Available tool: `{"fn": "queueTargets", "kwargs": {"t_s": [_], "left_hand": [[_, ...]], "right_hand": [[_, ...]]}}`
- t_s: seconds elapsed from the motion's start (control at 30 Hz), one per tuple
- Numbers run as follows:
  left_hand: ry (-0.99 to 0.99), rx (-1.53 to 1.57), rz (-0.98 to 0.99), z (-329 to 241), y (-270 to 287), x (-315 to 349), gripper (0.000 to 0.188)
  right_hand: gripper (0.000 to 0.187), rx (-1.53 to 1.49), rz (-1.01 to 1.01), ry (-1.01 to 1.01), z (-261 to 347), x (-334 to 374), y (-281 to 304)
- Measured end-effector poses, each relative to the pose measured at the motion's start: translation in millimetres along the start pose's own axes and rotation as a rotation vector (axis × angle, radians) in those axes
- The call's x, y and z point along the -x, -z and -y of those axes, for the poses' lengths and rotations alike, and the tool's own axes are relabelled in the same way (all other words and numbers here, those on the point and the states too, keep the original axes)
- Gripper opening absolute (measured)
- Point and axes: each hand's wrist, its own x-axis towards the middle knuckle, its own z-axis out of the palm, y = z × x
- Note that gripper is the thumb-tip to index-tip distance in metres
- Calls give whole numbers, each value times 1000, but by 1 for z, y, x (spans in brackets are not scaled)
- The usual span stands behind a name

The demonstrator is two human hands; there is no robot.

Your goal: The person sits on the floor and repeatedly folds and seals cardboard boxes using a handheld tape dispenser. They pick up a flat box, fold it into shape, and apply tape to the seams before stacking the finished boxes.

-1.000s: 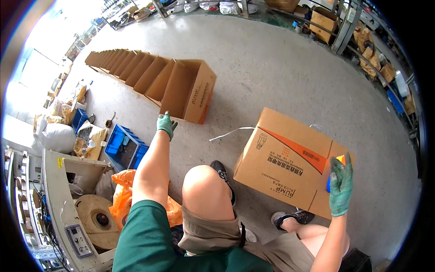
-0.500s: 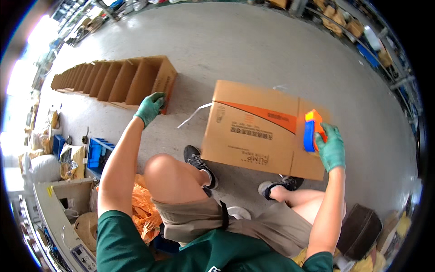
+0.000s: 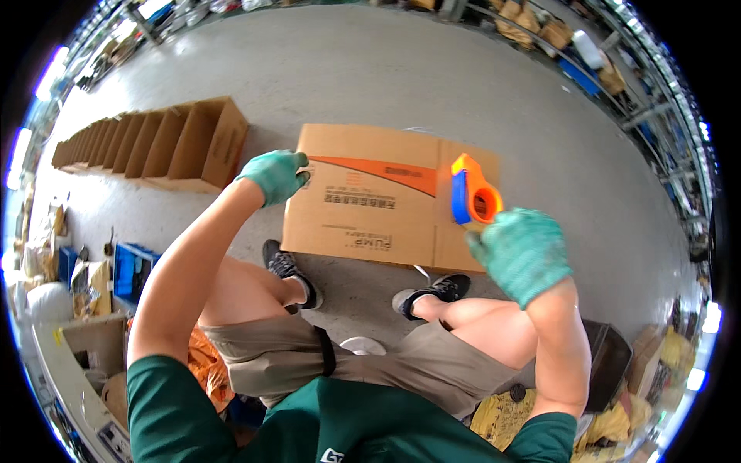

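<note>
In front of my feet lies a flat-looking brown cardboard carton with an orange stripe and print. My left hand, in a green glove, is at the carton's upper left edge. Its fingers are bent and slightly apart; whether they touch the cardboard I cannot tell. My gloved right hand is closed round the handle end of an orange and blue tape dispenser. The dispenser is over the carton's right part; the grip is partly hidden by the glove.
A long row of open cartons stands on the floor at the left. A blue crate and a pale cabinet are at my left. Loaded shelving lines the far right. A dark box-like thing stands by my right arm.
My left hand has gone from the row of open cartons to the brown carton's edge. My right hand, with the tape dispenser, has come closer to me. The whole view has shifted.
</note>
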Motion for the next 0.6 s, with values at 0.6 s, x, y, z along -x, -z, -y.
{"fn": "queueTargets", "kwargs": {"t_s": [0.6], "left_hand": [[-128, 171, 238, -58, -13, 63, 48]], "right_hand": [[23, -6, 90, 479, 98, -4, 37]]}}
